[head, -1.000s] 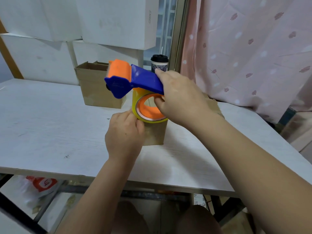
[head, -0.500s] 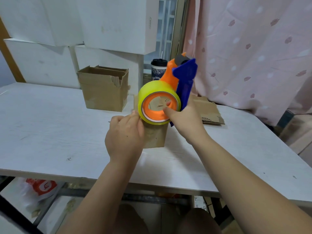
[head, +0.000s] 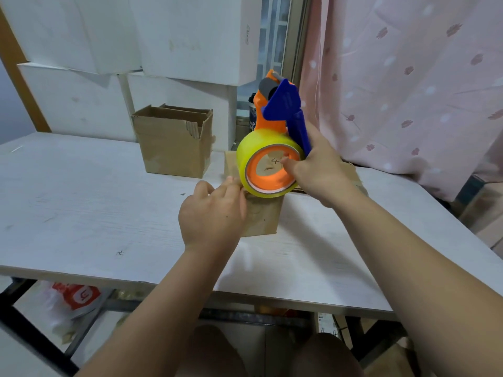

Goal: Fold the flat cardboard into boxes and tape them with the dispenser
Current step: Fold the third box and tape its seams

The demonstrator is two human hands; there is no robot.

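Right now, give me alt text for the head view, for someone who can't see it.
A right hand grips a blue-and-orange plastic tape dispenser with a yellow roll over a small brown cardboard box that the left hand presses on a white table. An open brown cardboard box stands behind, to the left.

A white wood-grain counter (head: 81,208), pink flowered curtain (head: 402,77) on the right, big white boxes (head: 190,36) stacked against the back.
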